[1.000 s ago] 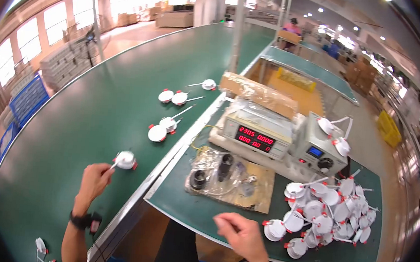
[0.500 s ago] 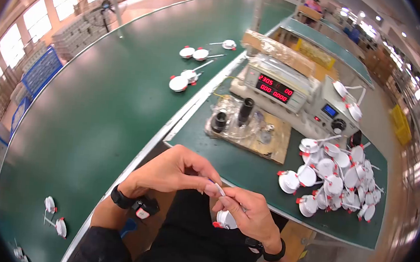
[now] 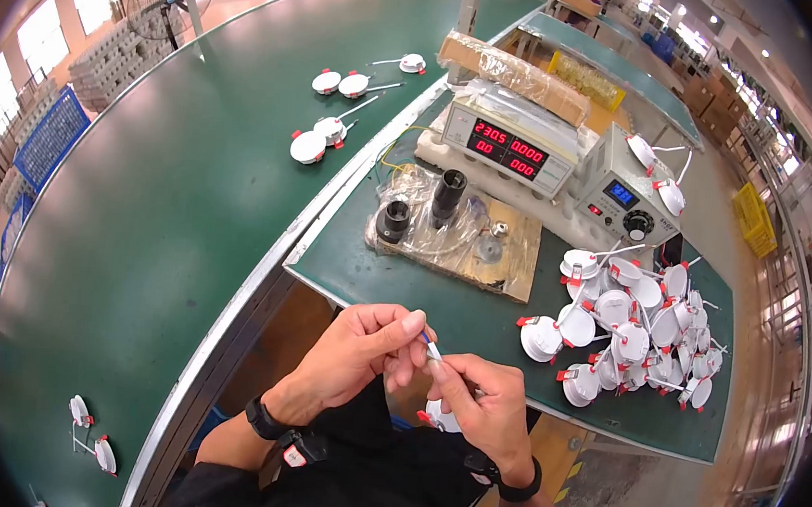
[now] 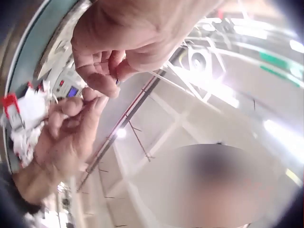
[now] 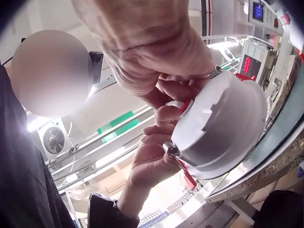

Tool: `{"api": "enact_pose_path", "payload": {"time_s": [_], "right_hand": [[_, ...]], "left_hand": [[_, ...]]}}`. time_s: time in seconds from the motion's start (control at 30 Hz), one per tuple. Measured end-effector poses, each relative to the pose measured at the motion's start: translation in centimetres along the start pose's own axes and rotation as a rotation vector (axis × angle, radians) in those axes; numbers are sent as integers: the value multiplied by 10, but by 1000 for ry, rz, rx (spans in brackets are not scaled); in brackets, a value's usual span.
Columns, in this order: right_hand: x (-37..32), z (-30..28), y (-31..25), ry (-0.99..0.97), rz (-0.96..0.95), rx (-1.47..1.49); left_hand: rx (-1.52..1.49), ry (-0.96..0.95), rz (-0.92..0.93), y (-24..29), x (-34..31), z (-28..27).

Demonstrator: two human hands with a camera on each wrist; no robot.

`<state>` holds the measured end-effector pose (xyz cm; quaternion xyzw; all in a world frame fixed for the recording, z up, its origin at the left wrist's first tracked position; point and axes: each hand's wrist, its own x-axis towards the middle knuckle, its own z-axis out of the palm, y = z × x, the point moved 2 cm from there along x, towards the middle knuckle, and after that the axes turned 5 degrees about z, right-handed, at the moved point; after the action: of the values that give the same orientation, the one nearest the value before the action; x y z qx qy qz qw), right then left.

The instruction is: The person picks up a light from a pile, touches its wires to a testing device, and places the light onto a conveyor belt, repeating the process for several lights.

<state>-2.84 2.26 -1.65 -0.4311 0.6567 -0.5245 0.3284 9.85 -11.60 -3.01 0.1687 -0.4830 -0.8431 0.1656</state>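
Both hands meet in front of the person's body, near the bench edge. My left hand (image 3: 364, 351) pinches the thin blue-ended tip of a white cable (image 3: 433, 351) between thumb and fingers. Close beside it, my right hand (image 3: 480, 400) pinches the same cable lower down. A white downlight (image 5: 223, 123) with red-tipped spring clips hangs under the right hand; in the head view the downlight (image 3: 440, 416) is mostly hidden by that hand. In the left wrist view the fingertips nearly touch and a small dark wire tip (image 4: 118, 81) shows at the left fingers.
Many white downlights (image 3: 630, 341) are heaped at the bench's right. Behind stand a meter (image 3: 507, 146) with red digits and a box with a dial (image 3: 623, 195). A board (image 3: 511, 272) carries black sockets (image 3: 393, 222). Several downlights (image 3: 307, 146) lie on the green surface at left.
My left hand has brought a downlight by its cable from the green surface at left to the body. My right hand has come in to grip the cable; the left fingers have since shifted at its tip.
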Motion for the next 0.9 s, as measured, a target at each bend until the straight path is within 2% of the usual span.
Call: {"api": "enact_pose_path", "payload": {"time_s": [0.1, 0.13, 0.23, 0.3, 0.4, 0.43, 0.53, 0.57, 0.67, 0.7, 0.8, 0.9], "right_hand": [[3, 0, 2, -23, -44, 23], [4, -1, 3, -38, -61, 36], [3, -5, 1, -134, 55, 144], [3, -6, 0, -118, 38, 157], [2, -10, 2, -62, 96, 145], [2, -12, 3, -30, 127, 135], [2, -12, 7, 52, 127, 101], [1, -12, 8, 77, 113, 89], [1, -16, 9, 80, 145, 70], [1, -17, 11, 73, 157, 77], [3, -19, 13, 89, 192, 132], [14, -24, 19, 155, 234, 292]], "left_hand": [[-577, -257, -87, -16, 4, -3], [-629, -274, -95, -21, 2, 0], [-679, -372, -210, -28, 7, -3], [-686, -415, -306, -26, 12, 0], [-346, -224, -100, -15, 20, 4], [-17, -57, 83, -8, 20, 9], [507, 32, 627, -6, 22, 17], [535, 13, 534, -3, 16, 19], [751, -33, 663, -3, 13, 26], [740, -76, 575, -6, 14, 24], [287, -147, 305, -18, 21, 24], [-54, 10, 337, -46, 34, 35]]}}
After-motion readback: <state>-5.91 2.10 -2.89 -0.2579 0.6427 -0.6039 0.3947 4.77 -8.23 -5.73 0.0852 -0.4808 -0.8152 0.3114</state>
